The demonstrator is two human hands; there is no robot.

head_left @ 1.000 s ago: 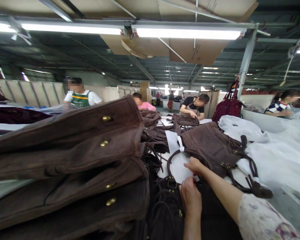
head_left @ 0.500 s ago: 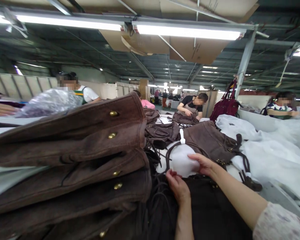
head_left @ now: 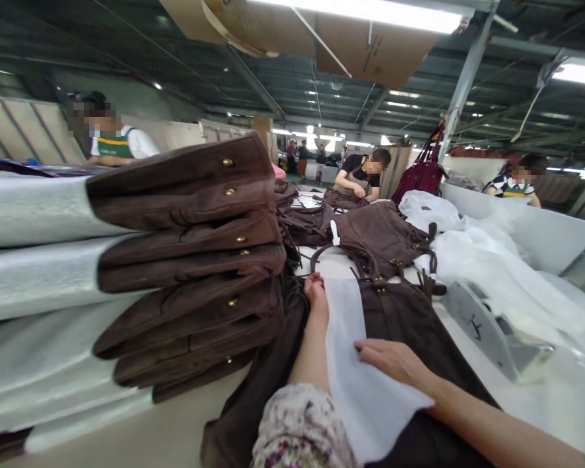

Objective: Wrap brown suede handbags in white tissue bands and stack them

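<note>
A long, thin white sheet (head_left: 346, 325) lies over a dark brown bag (head_left: 419, 331) in front of me. My left hand (head_left: 316, 292) is closed at the sheet's far left edge, close to the bag's looped handle (head_left: 314, 260); its fingertips are partly hidden. Nearer to me, my right hand (head_left: 394, 361) grips the sheet's right side between thumb and fingers, palm down. A white toothed strap (head_left: 334, 233) sits on the handle loop just beyond my left hand.
On the left rises a stack of brown bags (head_left: 190, 266) with white wrapping. More brown bags (head_left: 370, 231) lie farther back. Crumpled white sheeting (head_left: 497, 260) and a grey-white angled bracket (head_left: 492, 331) are at right. Co-workers stand beyond, one person (head_left: 358, 175) bent over a bag.
The white sheet, rounded inside the handle loop before, now stretches long toward me. My right hand has come nearer and lower along it; my left stays by the handle. The view has shifted downward.
</note>
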